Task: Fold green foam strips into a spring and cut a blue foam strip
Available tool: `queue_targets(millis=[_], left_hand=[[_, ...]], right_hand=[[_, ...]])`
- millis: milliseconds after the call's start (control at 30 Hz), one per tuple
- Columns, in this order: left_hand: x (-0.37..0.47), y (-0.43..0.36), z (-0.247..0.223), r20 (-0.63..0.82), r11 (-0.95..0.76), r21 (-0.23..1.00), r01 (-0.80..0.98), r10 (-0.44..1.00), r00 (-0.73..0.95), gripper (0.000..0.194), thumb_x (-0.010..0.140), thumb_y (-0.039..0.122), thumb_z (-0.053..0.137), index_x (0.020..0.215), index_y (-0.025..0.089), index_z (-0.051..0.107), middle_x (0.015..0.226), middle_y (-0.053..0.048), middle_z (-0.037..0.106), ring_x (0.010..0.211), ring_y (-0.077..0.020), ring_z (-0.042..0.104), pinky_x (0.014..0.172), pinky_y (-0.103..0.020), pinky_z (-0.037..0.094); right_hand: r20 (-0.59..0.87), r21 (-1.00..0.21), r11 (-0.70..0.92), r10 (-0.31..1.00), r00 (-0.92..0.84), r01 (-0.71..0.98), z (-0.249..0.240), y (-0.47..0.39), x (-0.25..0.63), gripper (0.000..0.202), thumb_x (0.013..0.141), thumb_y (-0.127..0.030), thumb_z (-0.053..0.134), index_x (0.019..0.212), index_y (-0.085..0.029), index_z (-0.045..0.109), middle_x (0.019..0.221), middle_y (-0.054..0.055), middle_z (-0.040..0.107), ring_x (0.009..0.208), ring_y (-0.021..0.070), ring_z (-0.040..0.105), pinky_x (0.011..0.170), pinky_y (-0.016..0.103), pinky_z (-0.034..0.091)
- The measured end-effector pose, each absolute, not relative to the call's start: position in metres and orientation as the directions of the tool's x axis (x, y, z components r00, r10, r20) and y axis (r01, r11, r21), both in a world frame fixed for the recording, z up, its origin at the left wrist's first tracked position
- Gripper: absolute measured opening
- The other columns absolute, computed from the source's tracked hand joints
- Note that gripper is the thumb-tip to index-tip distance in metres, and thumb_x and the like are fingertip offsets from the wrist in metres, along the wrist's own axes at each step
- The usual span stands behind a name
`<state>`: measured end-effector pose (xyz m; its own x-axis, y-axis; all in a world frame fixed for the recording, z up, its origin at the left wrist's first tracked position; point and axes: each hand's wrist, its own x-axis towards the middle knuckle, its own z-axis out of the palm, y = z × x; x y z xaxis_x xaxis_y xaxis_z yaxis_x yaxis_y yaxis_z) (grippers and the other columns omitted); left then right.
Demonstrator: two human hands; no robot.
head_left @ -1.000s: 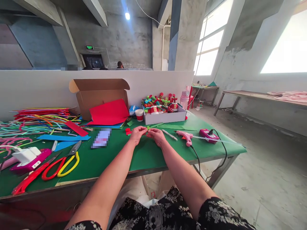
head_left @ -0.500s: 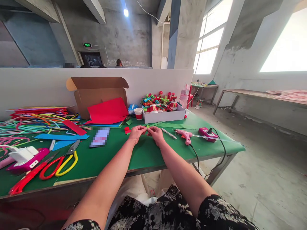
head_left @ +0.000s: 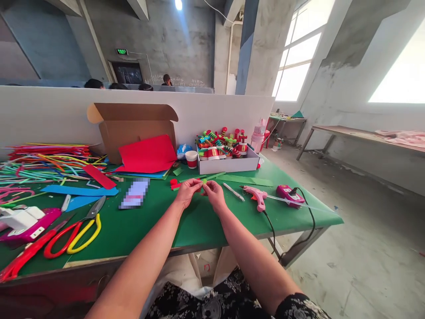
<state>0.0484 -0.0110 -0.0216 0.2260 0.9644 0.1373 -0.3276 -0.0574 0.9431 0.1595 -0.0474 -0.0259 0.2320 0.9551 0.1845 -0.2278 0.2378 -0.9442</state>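
Between my fingertips is a small light-green paper piece (head_left: 204, 181), mostly covered by the fingers. My left hand (head_left: 188, 193) pinches it from the left, and my right hand (head_left: 214, 194) pinches it from the right; both are held just above the green table (head_left: 199, 226). Just left of my left hand lie small red pieces (head_left: 173, 182). Beyond the hands are green paper strips (head_left: 245, 179). A white pen (head_left: 233, 192) lies to the right of my right hand, with a pink glue gun (head_left: 258, 197) farther along.
A white box (head_left: 229, 165) of colourful crafts stands at the back beside a paper cup (head_left: 191, 159). Leftward are scissors (head_left: 79, 230), a blurred phone (head_left: 134, 193), red paper (head_left: 148, 153) and many fuzzy sticks (head_left: 49, 153). A pink power strip (head_left: 289, 196) with a cable sits at right.
The view has shifted slightly, so the table items at left sit farther left. Both hands stay together, fingertips still pinching the green piece.
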Motion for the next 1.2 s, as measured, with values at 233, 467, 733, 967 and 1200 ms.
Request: queue_targets(millis=[233, 467, 733, 967, 1200], left_hand=[[0.053, -0.023, -0.004, 0.121, -0.038, 0.955, -0.294, 0.956, 0.268, 0.035, 0.052, 0.044, 0.083, 0.064, 0.016, 0.065, 0.057, 0.003, 0.058, 0.054, -0.0096, 0.049, 0.056, -0.024, 0.04], [0.042, 0.005, 0.045, 0.167, -0.092, 0.967, -0.239, 0.933, 0.32, 0.038, 0.061, 0.046, 0.079, 0.082, 0.017, 0.066, 0.065, 0.001, 0.061, 0.06, -0.0109, 0.053, 0.06, -0.025, 0.043], [0.025, 0.025, 0.01, 0.028, 0.022, 0.981, -0.194, 0.967, 0.252, 0.039, 0.059, 0.042, 0.081, 0.085, 0.018, 0.066, 0.068, 0.002, 0.059, 0.066, -0.0123, 0.056, 0.064, -0.026, 0.047], [0.027, 0.02, -0.01, -0.051, 0.104, 0.957, -0.271, 0.979, 0.197, 0.034, 0.062, 0.041, 0.08, 0.086, 0.018, 0.07, 0.079, -0.002, 0.069, 0.075, -0.0159, 0.062, 0.074, -0.03, 0.051], [0.028, 0.022, -0.016, -0.048, 0.084, 0.96, -0.266, 0.989, 0.139, 0.029, 0.064, 0.04, 0.078, 0.083, 0.019, 0.071, 0.085, -0.003, 0.072, 0.079, -0.0178, 0.064, 0.079, -0.033, 0.053]], right_hand=[[0.172, -0.963, 0.219, 0.948, 0.268, -0.159, -0.011, -0.056, 0.17, 0.032, 0.059, -0.043, 0.074, 0.062, -0.021, 0.051, 0.052, -0.008, 0.046, 0.046, 0.0097, 0.048, 0.049, 0.025, 0.044], [0.236, -0.939, 0.271, 0.956, 0.174, -0.212, 0.027, -0.014, 0.168, 0.032, 0.06, -0.043, 0.077, 0.063, -0.02, 0.055, 0.056, -0.004, 0.055, 0.052, 0.0119, 0.053, 0.055, 0.026, 0.045], [0.133, -0.964, 0.157, 0.983, 0.123, -0.215, -0.01, 0.015, 0.148, 0.029, 0.062, -0.043, 0.074, 0.065, -0.02, 0.055, 0.057, -0.004, 0.055, 0.052, 0.0117, 0.051, 0.055, 0.026, 0.045], [0.034, -0.973, 0.053, 0.996, 0.087, -0.226, -0.018, 0.009, 0.152, 0.026, 0.064, -0.041, 0.075, 0.068, -0.021, 0.059, 0.062, -0.002, 0.057, 0.059, 0.0144, 0.056, 0.062, 0.03, 0.051], [0.04, -0.985, 0.046, 0.999, 0.036, -0.169, -0.017, 0.01, 0.155, 0.022, 0.067, -0.04, 0.073, 0.075, -0.022, 0.065, 0.07, 0.002, 0.065, 0.068, 0.0187, 0.062, 0.069, 0.033, 0.054]])
